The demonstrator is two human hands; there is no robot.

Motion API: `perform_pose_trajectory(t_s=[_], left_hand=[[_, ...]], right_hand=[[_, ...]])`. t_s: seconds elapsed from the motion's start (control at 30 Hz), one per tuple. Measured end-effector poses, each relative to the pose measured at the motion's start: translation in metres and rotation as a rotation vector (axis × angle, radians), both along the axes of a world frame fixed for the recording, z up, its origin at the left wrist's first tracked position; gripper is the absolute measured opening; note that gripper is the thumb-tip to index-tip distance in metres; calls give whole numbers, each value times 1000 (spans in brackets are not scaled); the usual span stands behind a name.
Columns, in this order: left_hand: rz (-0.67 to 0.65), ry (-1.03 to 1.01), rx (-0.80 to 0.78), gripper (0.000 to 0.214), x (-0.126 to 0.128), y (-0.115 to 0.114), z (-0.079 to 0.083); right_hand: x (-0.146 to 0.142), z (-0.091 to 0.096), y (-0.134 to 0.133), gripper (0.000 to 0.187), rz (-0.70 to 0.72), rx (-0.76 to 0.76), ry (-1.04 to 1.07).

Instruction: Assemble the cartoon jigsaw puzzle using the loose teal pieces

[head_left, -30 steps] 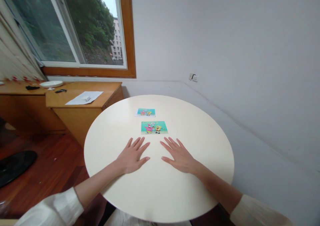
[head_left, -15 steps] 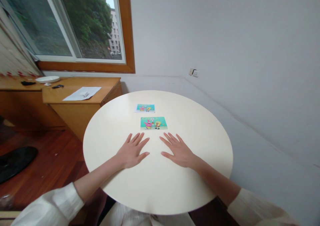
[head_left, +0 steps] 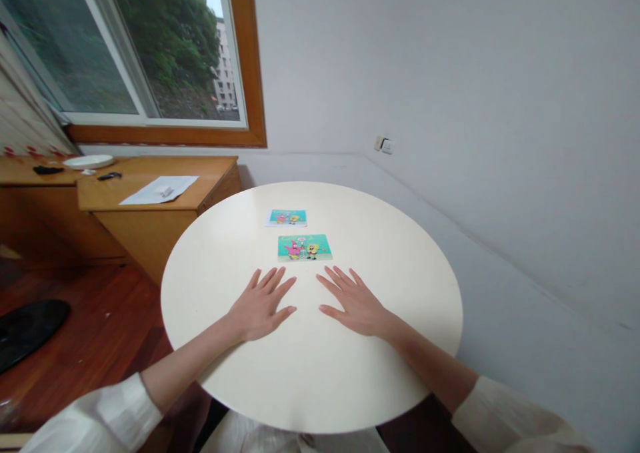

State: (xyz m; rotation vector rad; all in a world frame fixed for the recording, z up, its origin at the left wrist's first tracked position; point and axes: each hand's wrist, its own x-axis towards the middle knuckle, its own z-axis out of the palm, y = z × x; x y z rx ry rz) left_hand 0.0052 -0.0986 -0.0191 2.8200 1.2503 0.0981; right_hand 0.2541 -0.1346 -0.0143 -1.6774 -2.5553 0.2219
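Observation:
My left hand [head_left: 261, 306] rests palm down on the white round table [head_left: 310, 386], fingers spread and holding nothing. On the other side my right hand [head_left: 355, 304] lies the same way, open, with its thumb pointing inward. Just beyond the fingertips of both hands is a flat rectangular cartoon picture [head_left: 304, 247], teal with a pink starfish and a yellow sponge figure; neither hand touches it. Farther back and slightly left lies a smaller print [head_left: 287, 218] of a similar picture, with a white margin on its left and lower edges.
A wooden desk [head_left: 215, 193] stands left of the table, bearing a paper sheet [head_left: 145, 193] with a small white item, a white plate [head_left: 89, 162] and dark small objects. Behind the table is a wall with a socket [head_left: 387, 146]. A black round base [head_left: 33, 333] sits on the floor.
The whole view has shifted very slightly to the left. Both hands and both pictures keep their places on the table.

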Motion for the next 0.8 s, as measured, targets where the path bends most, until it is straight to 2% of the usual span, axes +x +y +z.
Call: perform_pose_trajectory(t_s=[0.8], left_hand=[[5,6,-11,63,1,0,1]], right_hand=[[0,-1,1,70,1,-11,2]])
